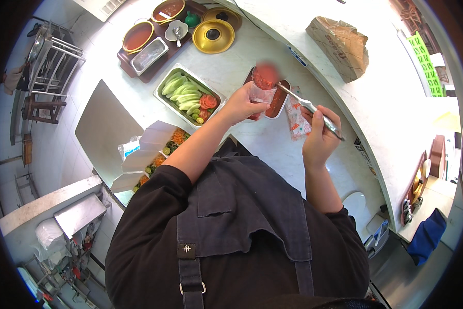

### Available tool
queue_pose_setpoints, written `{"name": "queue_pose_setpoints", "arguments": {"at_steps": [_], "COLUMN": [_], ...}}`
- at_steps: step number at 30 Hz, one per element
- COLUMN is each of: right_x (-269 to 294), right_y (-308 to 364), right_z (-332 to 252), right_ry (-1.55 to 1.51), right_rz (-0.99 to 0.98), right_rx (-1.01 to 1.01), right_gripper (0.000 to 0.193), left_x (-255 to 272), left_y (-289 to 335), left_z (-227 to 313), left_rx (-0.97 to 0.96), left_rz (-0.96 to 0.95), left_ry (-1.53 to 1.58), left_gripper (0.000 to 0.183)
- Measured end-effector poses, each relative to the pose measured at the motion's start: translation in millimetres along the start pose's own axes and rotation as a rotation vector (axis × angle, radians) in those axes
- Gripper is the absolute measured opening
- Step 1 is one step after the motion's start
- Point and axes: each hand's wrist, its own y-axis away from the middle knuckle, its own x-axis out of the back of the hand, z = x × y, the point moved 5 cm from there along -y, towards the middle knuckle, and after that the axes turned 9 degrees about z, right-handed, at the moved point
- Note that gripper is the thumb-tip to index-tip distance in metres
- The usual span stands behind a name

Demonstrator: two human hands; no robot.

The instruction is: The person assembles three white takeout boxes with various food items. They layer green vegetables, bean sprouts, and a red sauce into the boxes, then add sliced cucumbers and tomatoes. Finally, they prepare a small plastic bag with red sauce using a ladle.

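Observation:
My left hand [240, 106] pinches a small clear plastic bag [262, 96] with red sauce in its lower part. It holds the bag over a rectangular metal tray [287, 84] of chunky red sauce. My right hand [321, 135] grips the metal handle of a ladle [304, 102] that slants down toward the bag's mouth. The ladle's bowl is hard to make out against a blurred red patch [266, 73]. Under the handle, a white packet with red print [296, 119] lies on the counter. Left of my left hand sits a metal tray [164, 100] holding sliced cucumber, tomato and lime.
Open white boxes [156, 135] with salad stand beside my left forearm. At the back left are two pots of red sauce [138, 37], a metal pan [150, 56] and a gold lid [214, 36]. A brown paper bag [338, 49] rests on the raised ledge at right.

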Motion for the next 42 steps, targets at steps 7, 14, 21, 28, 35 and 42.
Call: {"name": "queue_pose_setpoints", "arguments": {"at_steps": [7, 14, 21, 28, 35, 42], "right_x": [0.4, 9.0, 9.0, 8.6, 7.6, 18.4], "right_y": [15.8, 14.7, 14.9, 17.5, 18.5, 15.4], "right_z": [-24.9, -43.3, -63.0, -70.1, -70.8, -52.0], "right_ry": [0.016, 0.068, 0.076, 0.061, 0.039, -0.118], "right_rz": [-0.17, -0.288, -0.347, -0.35, -0.377, -0.27], "right_rx": [0.362, 0.574, 0.768, 0.815, 0.818, 0.547], "right_gripper": [0.015, 0.017, 0.017, 0.013, 0.012, 0.013], "left_x": [-7.1, -7.9, -11.5, -8.7, -9.7, -6.9], "left_y": [-6.2, 1.4, 8.8, 6.9, 7.9, 5.4], "left_z": [20.0, 55.3, 81.6, 80.9, 80.8, 71.0], "left_rx": [-0.184, -0.254, -0.372, -0.369, -0.32, -0.312], "left_rz": [-0.086, 0.012, -0.004, 0.02, 0.061, 0.037], "left_ry": [0.102, -0.104, -0.247, -0.276, -0.158, -0.206], "left_gripper": [0.031, 0.038, 0.038, 0.042, 0.038, 0.038]}}
